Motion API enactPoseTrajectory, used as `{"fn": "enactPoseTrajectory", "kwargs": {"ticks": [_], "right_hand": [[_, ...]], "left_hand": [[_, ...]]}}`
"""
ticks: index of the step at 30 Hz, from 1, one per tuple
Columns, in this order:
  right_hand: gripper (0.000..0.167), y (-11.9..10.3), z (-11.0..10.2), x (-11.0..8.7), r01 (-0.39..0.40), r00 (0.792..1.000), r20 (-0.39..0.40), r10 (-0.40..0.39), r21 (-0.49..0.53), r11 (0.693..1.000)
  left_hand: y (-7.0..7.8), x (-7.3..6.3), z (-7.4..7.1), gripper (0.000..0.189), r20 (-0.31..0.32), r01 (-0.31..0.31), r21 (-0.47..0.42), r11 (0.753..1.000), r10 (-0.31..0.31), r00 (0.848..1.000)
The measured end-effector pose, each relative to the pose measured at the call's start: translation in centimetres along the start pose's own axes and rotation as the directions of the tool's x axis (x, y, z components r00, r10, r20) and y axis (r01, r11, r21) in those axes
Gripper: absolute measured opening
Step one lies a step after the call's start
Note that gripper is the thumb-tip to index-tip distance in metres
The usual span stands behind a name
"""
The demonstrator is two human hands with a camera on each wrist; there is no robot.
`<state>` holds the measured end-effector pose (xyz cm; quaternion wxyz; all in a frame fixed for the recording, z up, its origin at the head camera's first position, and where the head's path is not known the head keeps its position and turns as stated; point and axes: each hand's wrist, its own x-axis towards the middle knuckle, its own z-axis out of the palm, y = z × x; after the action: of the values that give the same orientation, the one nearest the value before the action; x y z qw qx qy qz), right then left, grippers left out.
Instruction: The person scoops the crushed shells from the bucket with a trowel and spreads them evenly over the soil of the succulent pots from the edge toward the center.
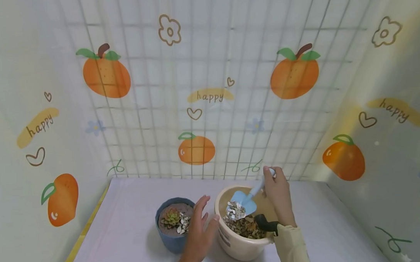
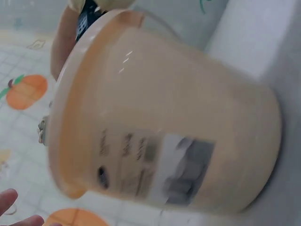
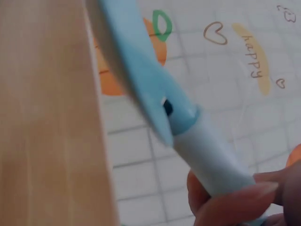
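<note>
Steadiness first — pinched the blue shovel [image 1: 248,206] over the bucket [image 1: 245,250] in the fingers of the right hand [image 1: 278,193], spread those of the left hand [image 1: 199,234] near the blue pot [image 1: 171,240], and needed, surely, level handling against spilling the pale chips [image 1: 236,210].

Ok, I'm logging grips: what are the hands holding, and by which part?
The right hand grips the small light-blue plastic-looking scoop near the end of its pale-blue rounded handle; the left hand holds nothing.

right sleeve [image 1: 293,245]: cream, creased cloth | at the sleeve's end: black, curved wrist mount [image 1: 264,224]; dark band [image 2: 88,19], pale markings | left hand [image 1: 199,236], right hand [image 1: 277,193]: bare
</note>
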<state>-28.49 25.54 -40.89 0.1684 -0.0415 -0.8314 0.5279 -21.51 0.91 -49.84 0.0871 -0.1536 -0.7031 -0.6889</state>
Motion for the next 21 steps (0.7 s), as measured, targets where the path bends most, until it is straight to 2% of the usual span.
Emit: {"fn": "enactPoseTrajectory", "kwargs": {"ticks": [5,12,21], "right_hand": [[0.059,-1.3,0.9,0.0,0.007,1.000,0.024,-0.009,0.065,0.998],[0.052,-2.8,3.3,0.0,0.031,0.999,0.038,-0.036,0.119,0.992],[0.046,-3.6,6.1,0.4,0.054,0.994,0.084,-0.068,0.152,0.987]], "left_hand": [[0.4,0.2,-2.0,0.057,-0.065,-0.026,0.013,1.000,0.026,0.998],[0.5,0.1,-5.1,0.054,-0.142,-0.077,0.111,0.991,0.092,0.986],[0.1,-0.6,-8.5,0.054,-0.226,-0.030,0.200,0.979,0.076,0.971]]}}
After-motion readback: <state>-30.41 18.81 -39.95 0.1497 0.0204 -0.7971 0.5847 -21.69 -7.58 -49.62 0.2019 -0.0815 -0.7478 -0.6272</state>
